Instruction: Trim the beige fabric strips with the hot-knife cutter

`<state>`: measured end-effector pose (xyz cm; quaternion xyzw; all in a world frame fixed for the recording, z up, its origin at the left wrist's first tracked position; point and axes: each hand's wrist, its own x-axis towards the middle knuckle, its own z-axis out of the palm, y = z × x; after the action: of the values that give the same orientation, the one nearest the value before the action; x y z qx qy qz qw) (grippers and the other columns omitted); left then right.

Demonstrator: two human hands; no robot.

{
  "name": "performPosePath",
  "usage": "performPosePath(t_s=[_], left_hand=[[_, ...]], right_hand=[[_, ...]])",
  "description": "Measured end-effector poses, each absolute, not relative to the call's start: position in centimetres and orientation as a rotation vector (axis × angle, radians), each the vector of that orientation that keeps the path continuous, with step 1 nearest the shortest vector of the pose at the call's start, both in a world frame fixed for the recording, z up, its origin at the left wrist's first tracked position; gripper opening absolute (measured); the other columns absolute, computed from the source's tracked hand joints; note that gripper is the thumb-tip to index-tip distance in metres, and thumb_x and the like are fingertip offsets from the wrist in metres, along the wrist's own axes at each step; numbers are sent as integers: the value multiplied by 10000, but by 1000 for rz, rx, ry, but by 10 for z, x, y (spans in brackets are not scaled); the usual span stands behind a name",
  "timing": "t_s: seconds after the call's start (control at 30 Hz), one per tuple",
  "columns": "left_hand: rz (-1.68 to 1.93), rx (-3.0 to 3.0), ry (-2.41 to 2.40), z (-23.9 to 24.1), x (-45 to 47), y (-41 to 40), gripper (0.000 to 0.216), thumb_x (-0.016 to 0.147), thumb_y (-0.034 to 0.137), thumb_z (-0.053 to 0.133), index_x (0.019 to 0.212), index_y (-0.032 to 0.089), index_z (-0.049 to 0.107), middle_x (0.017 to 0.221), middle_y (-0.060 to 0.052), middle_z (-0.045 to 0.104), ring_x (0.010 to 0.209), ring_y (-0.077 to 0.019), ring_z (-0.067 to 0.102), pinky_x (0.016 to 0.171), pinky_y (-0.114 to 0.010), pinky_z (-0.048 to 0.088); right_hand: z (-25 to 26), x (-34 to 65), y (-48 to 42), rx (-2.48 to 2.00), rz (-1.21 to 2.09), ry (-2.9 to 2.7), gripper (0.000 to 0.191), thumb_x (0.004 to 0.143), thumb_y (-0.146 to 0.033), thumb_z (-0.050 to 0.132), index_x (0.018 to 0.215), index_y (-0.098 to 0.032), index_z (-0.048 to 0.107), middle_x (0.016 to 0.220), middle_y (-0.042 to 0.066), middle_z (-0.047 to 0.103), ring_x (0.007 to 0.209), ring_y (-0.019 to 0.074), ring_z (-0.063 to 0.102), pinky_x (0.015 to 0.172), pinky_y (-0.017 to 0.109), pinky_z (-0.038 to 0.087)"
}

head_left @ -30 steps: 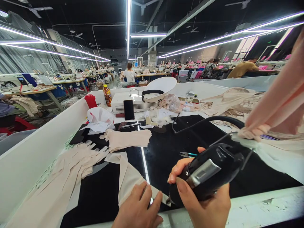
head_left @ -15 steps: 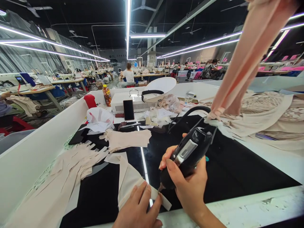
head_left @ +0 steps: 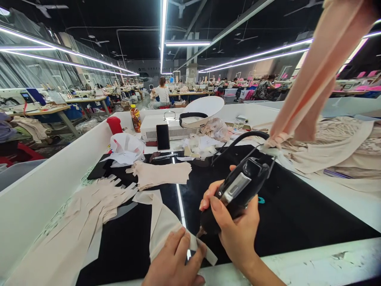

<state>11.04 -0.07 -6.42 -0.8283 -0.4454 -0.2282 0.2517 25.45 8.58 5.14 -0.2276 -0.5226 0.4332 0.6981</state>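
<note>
Left hand [head_left: 178, 258] lies palm down at the near edge of the glossy black board [head_left: 297, 214], fingers slightly spread on a beige cloth piece [head_left: 166, 222], likely to keep it flat and stop it slipping. Right hand [head_left: 241, 234] wraps a black handheld tool [head_left: 242, 184], thumb along its body, nose angled down at the cloth's edge just beside the left fingers; the tilt presumably keeps the tip in sight. Tip touching cloth: cannot tell. Pink cloth [head_left: 309, 75] hangs from upper right, gathered end at the tool's rear, perhaps bearing some weight. Teal item [head_left: 261, 200] shows partly past the right hand. Long beige strips [head_left: 74, 222] lie at left, a shorter stack [head_left: 163, 174] beyond the cloth piece, apparently grouped by length. Farther off, a phone [head_left: 162, 137] stands against a white metal box [head_left: 150, 131], presumably propped for viewing. Beyond the bench, a person [head_left: 162, 94] in white sits, back turned
</note>
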Motion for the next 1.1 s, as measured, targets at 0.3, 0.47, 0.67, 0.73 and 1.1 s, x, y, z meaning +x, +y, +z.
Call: performPosePath(t_s=[0.3, 0.47, 0.67, 0.73, 1.1], left_hand=[[-645, -2247, -1247, -64, 113, -3, 472, 945, 554, 690, 1299, 245, 645, 1147, -96, 700, 1104, -289, 684, 902, -376, 618], [-667, -2246, -1240, -66, 111, -3, 431, 969, 516, 664, 1304, 246, 650, 1171, -103, 702, 1128, -295, 681, 919, -388, 613], [-695, -2213, -1187, -73, 110, -1, 422, 985, 511, 637, 1313, 247, 641, 1176, -95, 698, 1143, -301, 662, 932, -397, 590], [-711, -2191, -1175, -73, 110, 0, 396, 991, 505, 621, 1292, 248, 643, 1156, -86, 699, 1140, -297, 657, 930, -389, 582], [-679, -2204, -1161, -79, 110, 0, 447, 971, 543, 652, 1294, 235, 644, 1161, -100, 696, 1138, -312, 661, 915, -402, 595]], right_hand=[[48, 249, 86, -526, 962, -1211, 285, 881, -119, 715, 1033, -283, 538, 808, -57, 681, 571, 111, 645, 552, 250, 600], [48, 247, 87, -533, 955, -1187, 272, 886, -146, 723, 1054, -279, 555, 800, -55, 681, 557, 107, 642, 538, 236, 598], [50, 248, 87, -554, 987, -1185, 247, 898, -129, 699, 1032, -273, 550, 785, -57, 681, 548, 103, 642, 539, 236, 586], [50, 248, 89, -528, 987, -1173, 252, 893, -134, 708, 1019, -275, 541, 801, -61, 681, 558, 102, 644, 555, 244, 590], [51, 239, 92, -531, 1002, -1196, 299, 877, -165, 724, 1038, -283, 503, 789, -68, 681, 533, 110, 637, 540, 266, 587]])
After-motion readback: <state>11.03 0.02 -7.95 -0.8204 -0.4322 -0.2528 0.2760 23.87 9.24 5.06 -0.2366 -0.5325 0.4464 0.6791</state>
